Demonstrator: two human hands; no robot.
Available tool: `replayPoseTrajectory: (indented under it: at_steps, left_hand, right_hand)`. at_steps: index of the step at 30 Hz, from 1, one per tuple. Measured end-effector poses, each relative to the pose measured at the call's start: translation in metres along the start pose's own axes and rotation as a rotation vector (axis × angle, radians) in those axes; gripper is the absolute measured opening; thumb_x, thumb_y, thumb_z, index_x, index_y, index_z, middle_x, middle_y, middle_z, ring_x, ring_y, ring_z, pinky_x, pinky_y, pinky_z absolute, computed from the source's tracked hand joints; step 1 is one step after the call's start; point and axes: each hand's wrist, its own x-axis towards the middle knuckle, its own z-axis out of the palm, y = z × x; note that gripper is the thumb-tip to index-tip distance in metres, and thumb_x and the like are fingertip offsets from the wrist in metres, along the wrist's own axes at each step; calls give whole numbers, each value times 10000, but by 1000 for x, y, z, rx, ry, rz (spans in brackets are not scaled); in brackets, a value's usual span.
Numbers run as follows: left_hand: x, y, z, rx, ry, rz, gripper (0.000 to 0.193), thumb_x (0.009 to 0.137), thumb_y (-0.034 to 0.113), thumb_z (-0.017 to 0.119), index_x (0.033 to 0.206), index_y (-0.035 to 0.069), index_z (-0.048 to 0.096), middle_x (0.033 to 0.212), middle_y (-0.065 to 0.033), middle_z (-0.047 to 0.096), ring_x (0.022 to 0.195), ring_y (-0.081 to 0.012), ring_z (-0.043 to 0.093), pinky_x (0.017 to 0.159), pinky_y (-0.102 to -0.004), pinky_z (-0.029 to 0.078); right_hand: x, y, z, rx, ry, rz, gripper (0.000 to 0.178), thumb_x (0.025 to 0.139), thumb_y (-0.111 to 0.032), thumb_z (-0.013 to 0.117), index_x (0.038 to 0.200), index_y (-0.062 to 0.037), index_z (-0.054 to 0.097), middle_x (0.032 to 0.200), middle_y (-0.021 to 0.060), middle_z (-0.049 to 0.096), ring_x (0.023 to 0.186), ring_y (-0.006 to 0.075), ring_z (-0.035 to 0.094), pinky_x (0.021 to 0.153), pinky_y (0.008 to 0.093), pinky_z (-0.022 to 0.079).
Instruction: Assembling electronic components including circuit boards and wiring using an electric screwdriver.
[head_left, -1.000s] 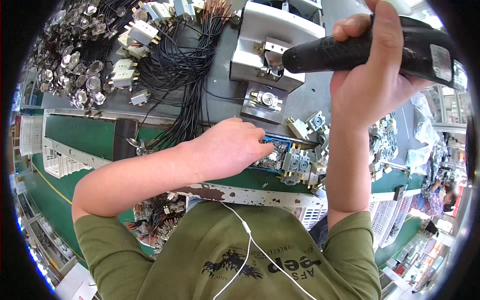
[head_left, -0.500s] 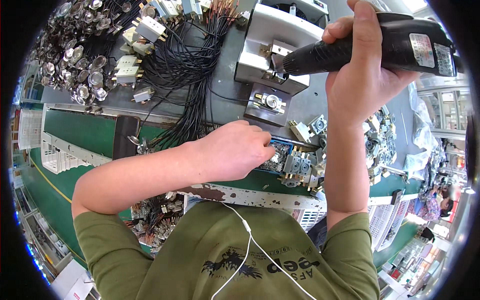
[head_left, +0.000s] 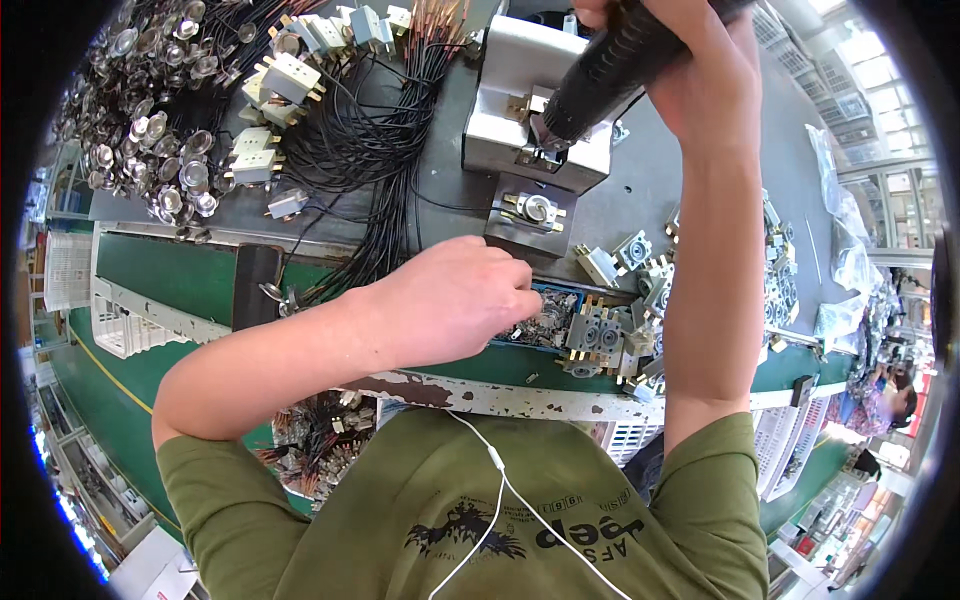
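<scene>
Black handheld tool [head_left: 610, 70], seen in the head view, is thick and round-bodied, with fine ridges near its lower end; it slants down to the left, its tip at a small metal holder in the front of a white machine housing [head_left: 510, 75]. Whether the tip touches anything there is too small to tell. The right hand [head_left: 715, 85] grasps the tool, fingers wrapped around its body, part of them cut off by the upper edge. The left hand [head_left: 470, 295] is curled, back upward, just beside a blue tray [head_left: 573, 297] of tiny metal pieces; whether its fingers pinch anything cannot be told.

Just in front of the housing, a metal block [head_left: 500, 228] bears a round-centred component [head_left: 537, 210] with brass-coloured tabs. The worktop [head_left: 450, 175] is dark grey. On its left lie a heap of shiny round discs [head_left: 165, 150], pale connector blocks [head_left: 292, 78] and a bundle of black wires [head_left: 390, 200] with copper-coloured ends. Grey components [head_left: 600, 335] cluster beside the tray, and clear plastic bags [head_left: 842, 315] lie far right. A white rail [head_left: 480, 395] with chipped paint crosses before the olive shirt [head_left: 400, 480]. Beyond are a green floor [head_left: 110, 410] with a yellow line, shelving at the left, and another person [head_left: 880, 405] at the right.
</scene>
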Motion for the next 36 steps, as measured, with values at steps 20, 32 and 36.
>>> replayPoseTrajectory:
  at_steps: [20,32,36]
  left_hand:
    - [-2,-12,-32,118,203,-87,75,835,110,686,888,78,727,863,-81,705,852,-277,703,792,-413,540]
    - [-2,-37,-29,101,328,-212,75,858,135,732,895,72,711,878,-49,711,863,-272,695,755,-402,509]
    - [1,-37,-27,108,342,-181,85,833,102,766,895,62,723,882,-59,710,873,-266,681,796,-392,509]
  right_hand:
    - [-26,3,29,-296,319,-354,390,888,-18,781,1201,-2,549,980,51,674,830,67,618,683,244,500]
    - [-30,-11,47,-117,380,-107,497,913,-2,757,1306,-24,455,1050,101,717,797,145,703,673,264,575]
    - [-3,-16,11,-17,26,56,589,901,-89,785,1378,-13,449,1132,145,722,955,197,722,813,326,587]
